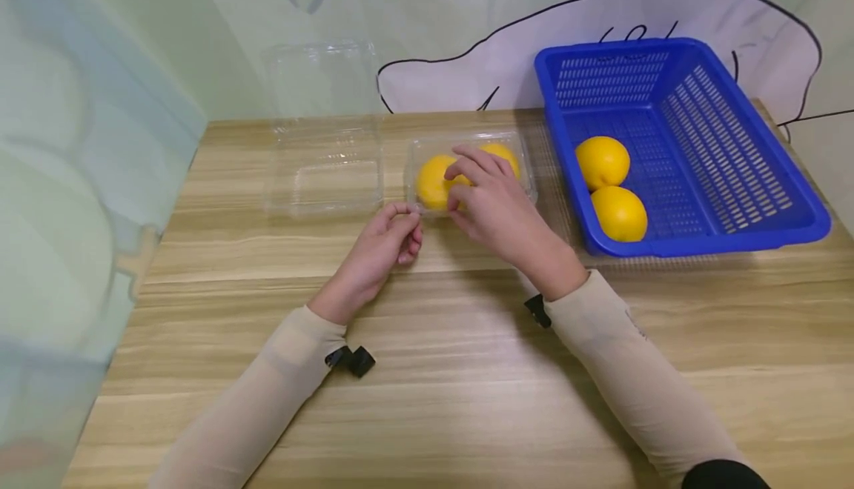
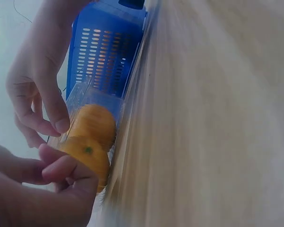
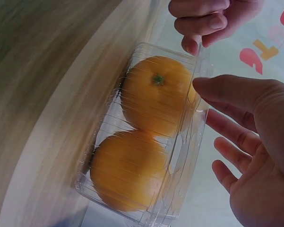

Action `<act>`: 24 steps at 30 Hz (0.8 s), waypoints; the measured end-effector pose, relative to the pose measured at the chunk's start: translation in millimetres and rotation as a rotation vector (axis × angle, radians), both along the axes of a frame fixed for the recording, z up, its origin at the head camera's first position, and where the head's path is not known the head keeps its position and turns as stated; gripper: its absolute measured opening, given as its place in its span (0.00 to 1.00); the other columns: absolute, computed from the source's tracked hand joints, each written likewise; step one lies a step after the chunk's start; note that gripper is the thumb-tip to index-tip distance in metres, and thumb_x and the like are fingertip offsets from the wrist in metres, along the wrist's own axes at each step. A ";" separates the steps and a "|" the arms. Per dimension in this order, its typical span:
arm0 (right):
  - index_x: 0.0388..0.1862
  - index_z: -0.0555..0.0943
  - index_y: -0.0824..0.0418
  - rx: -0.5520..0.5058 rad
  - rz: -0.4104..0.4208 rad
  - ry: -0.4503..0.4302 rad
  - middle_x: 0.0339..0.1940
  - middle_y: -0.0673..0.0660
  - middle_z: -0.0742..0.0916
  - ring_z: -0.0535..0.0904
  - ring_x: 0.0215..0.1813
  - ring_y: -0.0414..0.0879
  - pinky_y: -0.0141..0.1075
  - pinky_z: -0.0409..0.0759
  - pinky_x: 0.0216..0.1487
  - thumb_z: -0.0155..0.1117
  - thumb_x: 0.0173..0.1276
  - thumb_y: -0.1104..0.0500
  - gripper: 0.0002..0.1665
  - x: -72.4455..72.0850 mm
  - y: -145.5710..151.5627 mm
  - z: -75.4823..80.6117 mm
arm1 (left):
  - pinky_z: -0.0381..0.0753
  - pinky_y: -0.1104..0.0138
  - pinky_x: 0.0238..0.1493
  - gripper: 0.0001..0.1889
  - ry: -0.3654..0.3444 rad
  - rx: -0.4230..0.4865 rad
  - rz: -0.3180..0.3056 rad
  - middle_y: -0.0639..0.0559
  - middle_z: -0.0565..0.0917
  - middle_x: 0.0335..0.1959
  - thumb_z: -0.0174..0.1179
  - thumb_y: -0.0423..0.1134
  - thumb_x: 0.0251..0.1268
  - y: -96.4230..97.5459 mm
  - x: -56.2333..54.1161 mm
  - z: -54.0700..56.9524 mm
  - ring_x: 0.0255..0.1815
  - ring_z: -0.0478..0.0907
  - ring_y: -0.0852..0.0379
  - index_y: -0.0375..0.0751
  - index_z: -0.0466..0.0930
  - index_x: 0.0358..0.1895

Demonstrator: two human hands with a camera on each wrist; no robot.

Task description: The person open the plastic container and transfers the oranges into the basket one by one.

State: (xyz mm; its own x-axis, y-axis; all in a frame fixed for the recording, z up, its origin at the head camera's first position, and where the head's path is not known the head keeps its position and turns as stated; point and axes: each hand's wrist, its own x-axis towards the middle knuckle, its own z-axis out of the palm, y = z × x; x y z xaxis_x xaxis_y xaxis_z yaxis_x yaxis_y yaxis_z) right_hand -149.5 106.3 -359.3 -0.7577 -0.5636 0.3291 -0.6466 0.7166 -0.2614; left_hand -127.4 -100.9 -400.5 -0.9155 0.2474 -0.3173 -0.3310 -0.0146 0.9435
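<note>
Two oranges [image 3: 153, 97] sit side by side in a clear plastic clamshell box [image 3: 92, 187], its lid over them. At the box's front left corner my left hand [image 1: 387, 241] pinches the clear rim between thumb and curled index finger. My right hand [image 1: 497, 207] is over the front of the box, its fingers loosely bent and spread apart. In the right wrist view, the right thumb [image 3: 227, 90] is right at the lid's edge, and the other fingertips are beside it with nothing gripped between them.
A blue basket [image 1: 707, 244] with two more oranges [image 1: 619, 213] stands at the right. Left of the filled box is another clear clamshell [image 1: 327, 207], its lid raised against the patterned backdrop [image 1: 460, 15]. Everything rests on a wood-grain table [image 1: 427, 400].
</note>
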 end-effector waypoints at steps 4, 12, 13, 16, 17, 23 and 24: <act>0.31 0.89 0.61 -0.008 0.001 0.017 0.56 0.60 0.86 0.65 0.82 0.60 0.56 0.64 0.79 0.77 0.67 0.64 0.04 -0.2 0.0 -3.5 | 0.65 0.75 0.27 0.12 -0.009 0.015 0.018 0.53 0.73 0.34 0.47 0.39 0.88 1.3 0.2 -1.0 0.28 0.68 0.62 0.36 0.70 0.61; 0.33 0.91 0.60 -0.014 0.009 0.029 0.53 0.59 0.86 0.66 0.81 0.59 0.55 0.65 0.77 0.77 0.67 0.63 0.03 -1.0 1.1 -3.4 | 0.63 0.78 0.24 0.09 -0.024 0.058 0.087 0.55 0.73 0.34 0.48 0.36 0.86 3.5 -1.8 -2.2 0.28 0.67 0.65 0.34 0.73 0.56; 0.33 0.91 0.60 -0.015 0.009 0.030 0.53 0.59 0.86 0.66 0.81 0.59 0.55 0.65 0.77 0.78 0.67 0.63 0.03 -1.1 1.2 -3.1 | 0.62 0.78 0.24 0.09 -0.027 0.064 0.095 0.55 0.73 0.34 0.48 0.35 0.86 4.1 -2.0 -2.1 0.29 0.67 0.65 0.34 0.73 0.56; 0.33 0.91 0.59 -0.013 0.012 0.033 0.54 0.59 0.86 0.66 0.80 0.59 0.55 0.65 0.77 0.78 0.67 0.63 0.02 -1.4 1.3 -2.5 | 0.62 0.79 0.24 0.06 -0.035 0.081 0.110 0.56 0.74 0.33 0.48 0.34 0.86 5.4 -1.7 -1.6 0.30 0.68 0.65 0.36 0.73 0.52; 0.33 0.91 0.59 -0.013 0.013 0.033 0.54 0.59 0.86 0.66 0.80 0.59 0.55 0.66 0.77 0.78 0.67 0.63 0.02 -1.4 1.4 -2.5 | 0.63 0.79 0.24 0.05 -0.032 0.081 0.109 0.56 0.74 0.33 0.48 0.34 0.86 5.6 -1.3 -1.2 0.30 0.67 0.64 0.36 0.73 0.51; 0.33 0.91 0.59 -0.001 0.010 0.030 0.54 0.59 0.85 0.66 0.81 0.59 0.56 0.67 0.76 0.78 0.67 0.63 0.03 -0.4 2.3 -1.6 | 0.61 0.78 0.22 0.06 -0.021 0.063 0.088 0.55 0.73 0.31 0.48 0.35 0.86 3.9 -0.3 -1.2 0.28 0.67 0.63 0.35 0.72 0.51; 0.33 0.91 0.59 0.000 0.009 0.030 0.54 0.59 0.85 0.66 0.81 0.59 0.56 0.67 0.76 0.78 0.67 0.62 0.03 -0.3 2.4 -1.6 | 0.61 0.78 0.22 0.06 -0.021 0.052 0.081 0.54 0.73 0.31 0.48 0.35 0.86 4.1 -0.2 -0.8 0.28 0.67 0.63 0.35 0.72 0.52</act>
State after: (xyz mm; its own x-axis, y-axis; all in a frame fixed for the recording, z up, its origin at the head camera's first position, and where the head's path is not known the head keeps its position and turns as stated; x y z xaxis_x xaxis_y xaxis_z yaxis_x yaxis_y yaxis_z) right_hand -149.8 108.7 -360.9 -0.7423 -0.5706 0.3512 -0.6606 0.7107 -0.2417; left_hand -127.6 -96.8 -401.2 -0.9265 0.1894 -0.3252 -0.3463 -0.0911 0.9337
